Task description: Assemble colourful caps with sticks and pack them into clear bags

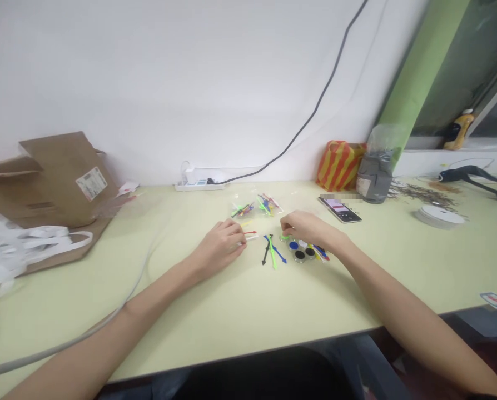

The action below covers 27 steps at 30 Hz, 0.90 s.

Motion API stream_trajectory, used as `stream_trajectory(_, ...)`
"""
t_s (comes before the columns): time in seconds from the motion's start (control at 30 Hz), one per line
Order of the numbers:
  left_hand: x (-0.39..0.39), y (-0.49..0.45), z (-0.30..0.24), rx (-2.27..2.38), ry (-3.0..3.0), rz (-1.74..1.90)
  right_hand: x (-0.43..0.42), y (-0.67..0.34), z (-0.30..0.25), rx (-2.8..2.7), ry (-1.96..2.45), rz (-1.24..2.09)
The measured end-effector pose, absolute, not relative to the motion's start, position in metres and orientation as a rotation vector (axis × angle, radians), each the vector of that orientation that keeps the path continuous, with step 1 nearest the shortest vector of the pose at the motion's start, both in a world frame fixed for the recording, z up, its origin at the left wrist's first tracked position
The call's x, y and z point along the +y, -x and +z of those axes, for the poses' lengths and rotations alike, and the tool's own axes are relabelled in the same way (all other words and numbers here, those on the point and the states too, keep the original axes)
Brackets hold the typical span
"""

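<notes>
My left hand [222, 247] rests on the table with its fingers curled together. A red arrow-shaped plastic piece [251, 233] and a white strip [252, 238] show at its fingertips; whether they are gripped or only touched is hidden. My right hand [309, 226] reaches down with fingers closed on a small round piece with a green centre [284, 237]. Beside it sit several similar clear discs with blue [293, 245], white and black [299, 255] centres. Between my hands lie a black arrow [266, 254], a green arrow [272, 255] and a blue arrow [279, 254], overlapping at their upper ends.
Clear bags of coloured pieces [266, 205] lie behind my hands. A phone [340, 209], striped bag [339, 166], grey container [374, 178] and white roll [439, 216] stand rightward. At left are a cardboard box [65, 178] and white straps [44, 244]. A grey cable [138, 283] crosses my left forearm.
</notes>
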<state>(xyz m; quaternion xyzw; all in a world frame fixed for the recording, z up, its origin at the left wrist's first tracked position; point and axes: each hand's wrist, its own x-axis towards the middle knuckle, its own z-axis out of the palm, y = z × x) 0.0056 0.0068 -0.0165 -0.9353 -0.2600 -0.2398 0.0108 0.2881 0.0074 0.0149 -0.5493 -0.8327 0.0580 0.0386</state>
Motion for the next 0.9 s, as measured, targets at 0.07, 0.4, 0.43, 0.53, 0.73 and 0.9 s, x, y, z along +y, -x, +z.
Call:
stream_trajectory(0.07,0.005,-0.007,-0.016,-0.816,2.922,-0.741,0.008,-0.286,0.011,-2.567,1.663,0.141)
stream_trajectory(0.4,0.001,-0.011,-0.013,-0.837,2.952,-0.745,0.006,-0.281,0.009,-2.630,1.626,0.033)
stream_trajectory(0.43,0.001,-0.011,-0.013,-0.844,2.956,-0.756,0.005,-0.280,0.011,-2.616,1.605,0.025)
stream_trajectory(0.53,0.000,-0.012,-0.014,-0.880,2.969,-0.795,0.000,-0.275,0.013,-2.518,1.405,0.033)
stream_trajectory(0.73,-0.004,-0.013,-0.011,-0.939,2.991,-0.846,-0.016,-0.246,0.003,-2.311,0.900,0.215)
stream_trajectory(0.9,-0.009,-0.017,-0.010,-0.899,2.982,-0.838,-0.026,-0.229,-0.006,-2.212,0.775,0.276)
